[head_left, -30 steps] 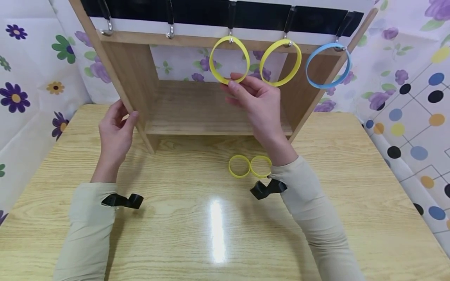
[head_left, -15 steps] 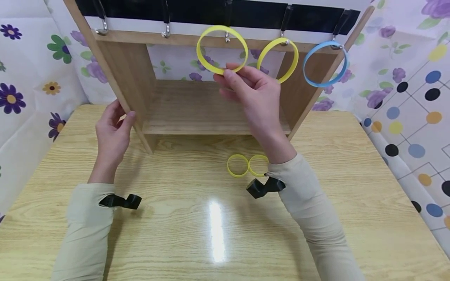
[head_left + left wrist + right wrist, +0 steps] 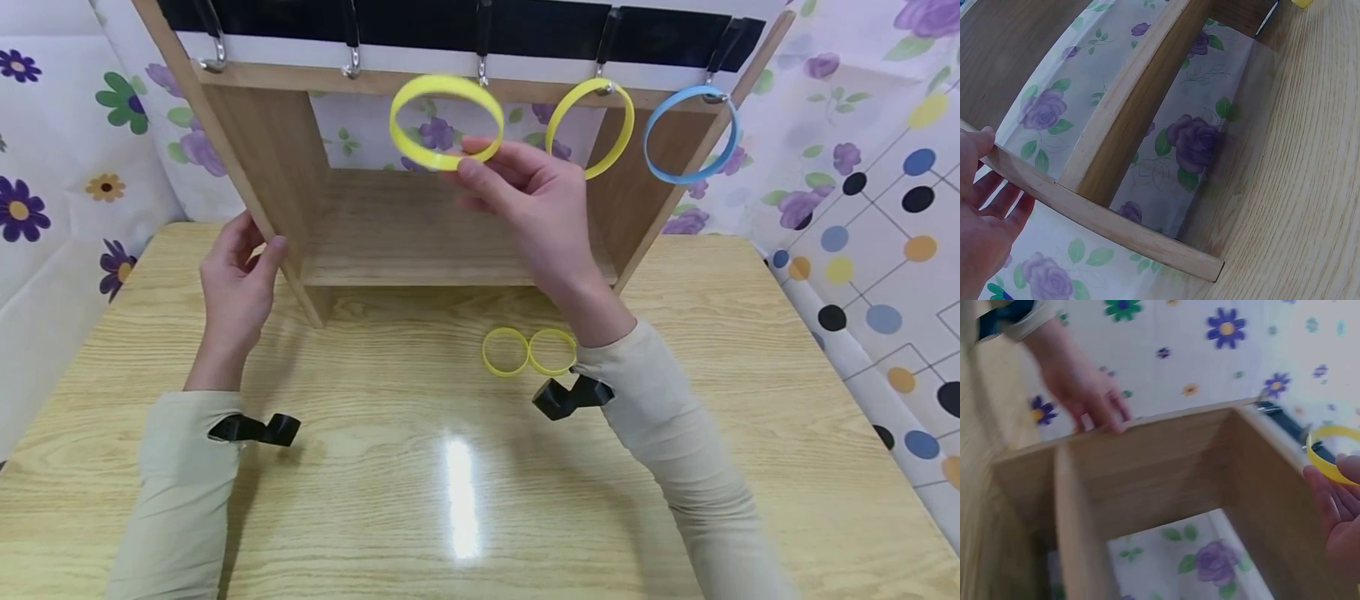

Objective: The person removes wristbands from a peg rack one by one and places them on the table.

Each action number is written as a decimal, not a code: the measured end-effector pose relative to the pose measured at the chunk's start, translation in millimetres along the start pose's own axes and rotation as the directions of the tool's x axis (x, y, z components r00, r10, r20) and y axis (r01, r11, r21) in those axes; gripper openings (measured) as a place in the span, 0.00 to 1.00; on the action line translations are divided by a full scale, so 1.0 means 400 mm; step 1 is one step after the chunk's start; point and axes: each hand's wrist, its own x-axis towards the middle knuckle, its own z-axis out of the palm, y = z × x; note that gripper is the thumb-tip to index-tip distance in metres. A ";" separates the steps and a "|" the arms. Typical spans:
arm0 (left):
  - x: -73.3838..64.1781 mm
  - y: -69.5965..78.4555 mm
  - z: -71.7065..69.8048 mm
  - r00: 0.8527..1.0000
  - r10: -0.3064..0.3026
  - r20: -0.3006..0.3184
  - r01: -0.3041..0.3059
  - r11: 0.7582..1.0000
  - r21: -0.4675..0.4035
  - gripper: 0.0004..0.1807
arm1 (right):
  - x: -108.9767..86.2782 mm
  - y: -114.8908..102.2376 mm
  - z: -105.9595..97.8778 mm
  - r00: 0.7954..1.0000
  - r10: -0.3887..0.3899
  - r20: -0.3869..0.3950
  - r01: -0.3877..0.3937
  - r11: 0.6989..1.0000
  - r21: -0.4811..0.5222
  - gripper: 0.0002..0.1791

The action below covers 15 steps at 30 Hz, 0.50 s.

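Observation:
My right hand (image 3: pixel 536 204) pinches the lower edge of a yellow ring (image 3: pixel 426 158), tilted toward flat, just below and left of the bare middle hook (image 3: pixel 482 70). In the right wrist view the same ring (image 3: pixel 1324 466) shows between thumb and fingers. On the far side, my left hand (image 3: pixel 240 292) grips the left side panel (image 3: pixel 232 158) of a wooden shelf, thumb on the front edge and fingers outside. The left wrist view shows this hand (image 3: pixel 985 231) at the panel's edge. A second yellow ring (image 3: pixel 552 129) and a blue ring (image 3: pixel 682 178) hang from the two right hooks.
Two smaller yellow rings (image 3: pixel 506 374) lie side by side on the wood-grain table (image 3: pixel 360 467), near my right sleeve. Two hooks at the left, including the leftmost hook (image 3: pixel 216 60), hold nothing. Flowered sheeting (image 3: pixel 45 125) stands behind and beside the shelf.
The yellow ring in my right hand has come away from the middle hook, moved left and tipped flatter. My left hand keeps its grip on the panel.

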 end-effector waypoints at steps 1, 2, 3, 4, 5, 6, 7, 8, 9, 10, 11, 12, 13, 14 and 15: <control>0.000 0.000 0.000 1.000 0.001 -0.001 -0.001 1.000 -0.003 0.21 | -0.001 0.005 -0.001 1.000 -0.004 0.019 0.005 1.000 -0.020 0.12; 0.001 0.000 0.001 1.000 0.003 -0.001 -0.003 1.000 -0.006 0.21 | -0.003 0.010 -0.002 0.999 -0.011 0.038 0.013 0.999 -0.040 0.12; 0.001 0.000 0.002 1.000 0.005 -0.002 -0.005 1.000 -0.011 0.21 | -0.006 0.015 -0.003 0.998 -0.018 0.055 0.021 0.998 -0.060 0.12; 0.001 0.000 0.001 1.000 0.008 -0.001 -0.008 1.000 -0.009 0.21 | -0.010 0.019 -0.003 0.997 -0.023 0.072 0.028 0.997 -0.075 0.12; 0.001 0.000 0.001 1.000 0.009 0.000 -0.009 1.000 -0.008 0.21 | -0.013 0.022 -0.004 0.996 -0.027 0.087 0.035 0.995 -0.089 0.12; 0.000 0.000 0.001 1.000 0.011 0.000 -0.011 1.000 -0.007 0.21 | -0.018 0.026 -0.004 0.994 -0.032 0.101 0.043 0.993 -0.106 0.12; 0.000 0.000 0.001 1.000 0.014 0.002 -0.014 1.000 -0.005 0.21 | -0.022 0.029 -0.004 0.993 -0.034 0.113 0.047 0.992 -0.117 0.12; 0.000 0.000 0.000 1.000 0.016 0.003 -0.016 1.000 0.001 0.21 | -0.027 0.031 -0.005 0.992 -0.033 0.121 0.048 0.991 -0.127 0.13; -0.001 0.000 0.000 1.000 0.017 0.004 -0.017 1.000 0.001 0.21 | -0.031 0.034 -0.005 0.992 -0.030 0.126 0.047 0.990 -0.132 0.13; -0.001 -0.001 0.000 1.000 0.019 0.004 -0.019 1.000 0.001 0.21 | -0.034 0.037 -0.006 0.991 -0.028 0.129 0.046 0.989 -0.139 0.13; -0.001 -0.001 -0.001 1.000 0.019 0.003 -0.019 1.000 -0.002 0.21 | -0.038 0.040 -0.008 0.991 -0.028 0.132 0.047 0.988 -0.146 0.13; -0.001 -0.002 -0.001 1.000 0.019 0.003 -0.019 1.000 -0.001 0.21 | -0.042 0.043 -0.010 0.991 -0.025 0.131 0.046 0.987 -0.154 0.13; 0.000 -0.002 -0.001 1.000 0.021 0.005 -0.021 1.000 0.003 0.21 | -0.046 0.044 -0.014 0.992 -0.020 0.128 0.040 0.987 -0.157 0.14; 0.000 -0.002 -0.001 1.000 0.023 0.008 -0.023 1.000 0.005 0.21 | -0.049 0.046 -0.019 0.992 -0.011 0.125 0.032 0.986 -0.163 0.14; 0.000 -0.003 -0.002 1.000 0.024 0.010 -0.024 1.000 0.004 0.22 | -0.052 0.049 -0.024 0.993 -0.006 0.121 0.027 0.985 -0.171 0.14</control>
